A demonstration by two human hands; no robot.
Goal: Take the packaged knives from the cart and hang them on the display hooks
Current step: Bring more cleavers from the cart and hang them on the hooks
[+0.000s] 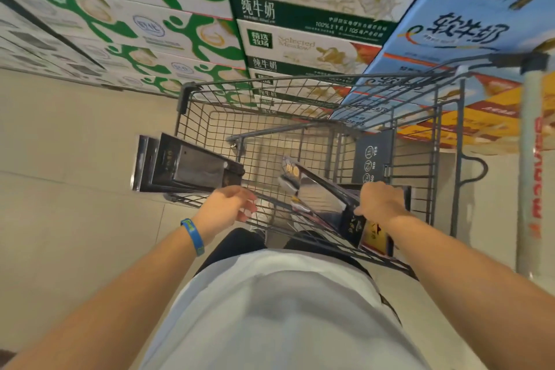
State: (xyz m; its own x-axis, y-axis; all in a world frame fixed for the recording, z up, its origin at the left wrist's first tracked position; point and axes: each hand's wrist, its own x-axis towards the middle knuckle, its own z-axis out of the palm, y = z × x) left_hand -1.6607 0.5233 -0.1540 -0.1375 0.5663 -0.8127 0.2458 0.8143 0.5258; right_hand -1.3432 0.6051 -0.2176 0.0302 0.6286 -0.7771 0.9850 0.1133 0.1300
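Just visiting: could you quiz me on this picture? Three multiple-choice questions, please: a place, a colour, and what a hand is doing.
1. Where do the black knife packages lie? A on the floor; B across the left side of the cart; C on hooks.
2. Colour of the wristband? A red; B blue; C white.
3. The right hand? A hangs free; B points upward; C holds a packaged knife in its grip.
Answers: B, they overhang the wire rim; B, it is plainly blue; C, its fingers curl over the package.
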